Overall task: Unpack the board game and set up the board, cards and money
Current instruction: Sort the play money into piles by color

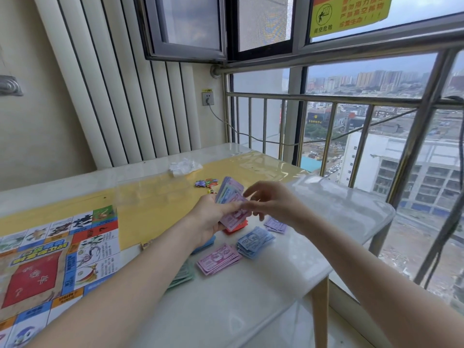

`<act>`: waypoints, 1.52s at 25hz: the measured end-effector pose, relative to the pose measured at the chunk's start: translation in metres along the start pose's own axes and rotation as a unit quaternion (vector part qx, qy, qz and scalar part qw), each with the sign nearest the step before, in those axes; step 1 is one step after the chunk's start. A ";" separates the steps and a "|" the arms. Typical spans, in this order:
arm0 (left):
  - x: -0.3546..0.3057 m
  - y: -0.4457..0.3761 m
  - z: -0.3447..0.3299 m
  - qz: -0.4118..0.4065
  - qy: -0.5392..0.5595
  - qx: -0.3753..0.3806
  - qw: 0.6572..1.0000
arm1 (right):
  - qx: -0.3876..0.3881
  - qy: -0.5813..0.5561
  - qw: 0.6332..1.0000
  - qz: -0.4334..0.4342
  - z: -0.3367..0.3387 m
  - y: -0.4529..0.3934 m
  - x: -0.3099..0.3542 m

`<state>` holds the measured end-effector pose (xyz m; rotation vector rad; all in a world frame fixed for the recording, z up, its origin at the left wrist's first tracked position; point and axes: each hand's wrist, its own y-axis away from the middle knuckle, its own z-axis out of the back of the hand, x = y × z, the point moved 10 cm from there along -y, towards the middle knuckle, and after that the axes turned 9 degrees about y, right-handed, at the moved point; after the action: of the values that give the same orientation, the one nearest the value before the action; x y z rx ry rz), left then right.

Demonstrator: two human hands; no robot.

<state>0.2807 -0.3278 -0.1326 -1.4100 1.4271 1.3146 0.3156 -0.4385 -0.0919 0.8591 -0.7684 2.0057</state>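
My left hand [209, 219] grips a fanned stack of play money [229, 194] above the table. My right hand [271, 202] reaches in from the right, fingertips on the top purple note. On the table below lie sorted piles: pink notes [218, 258], blue notes [254, 241], light purple notes [276, 224], green notes [183, 273] and a red pile [236, 227] partly hidden under my left hand. The game board [50, 262] lies unfolded at the left. Small coloured game pieces [207, 184] sit beyond the hands.
A white marble-look table [326, 209] carries a yellow mat [155, 204] under clear film. Crumpled clear plastic [184, 167] lies at the back. A metal railing [326, 99] and window close the right side; a radiator stands behind. The table's edge runs along the right.
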 end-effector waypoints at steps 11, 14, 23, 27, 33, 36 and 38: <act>-0.023 0.016 0.029 -0.007 0.037 0.054 0.998 | -0.007 -0.059 0.998 0.000 -0.011 -0.003 0.018; -0.026 0.018 0.036 -0.022 0.033 0.036 0.999 | -0.004 -0.049 0.999 0.000 -0.015 -0.003 0.021; -0.020 0.037 0.056 -0.012 0.018 0.021 1.000 | 0.027 0.024 0.996 -0.082 -0.037 0.011 0.017; -0.020 0.043 0.075 -0.015 0.031 -0.017 0.999 | 0.078 0.166 0.976 -0.117 -0.065 0.025 0.009; -0.011 0.053 0.079 0.002 0.021 -0.026 0.999 | 0.035 0.427 0.901 -0.066 -0.068 0.036 0.023; -0.009 0.053 0.082 0.011 -0.001 -0.036 0.999 | -0.004 0.353 0.934 -0.062 -0.055 0.027 0.032; -0.008 0.052 0.082 0.013 -0.012 -0.036 0.999 | -0.024 0.200 0.977 -0.075 -0.047 0.022 0.035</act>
<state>0.2184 -0.2536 -0.1337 -1.4217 1.3980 1.4071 0.2680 -0.3983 -0.0968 0.4475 -0.5040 1.9304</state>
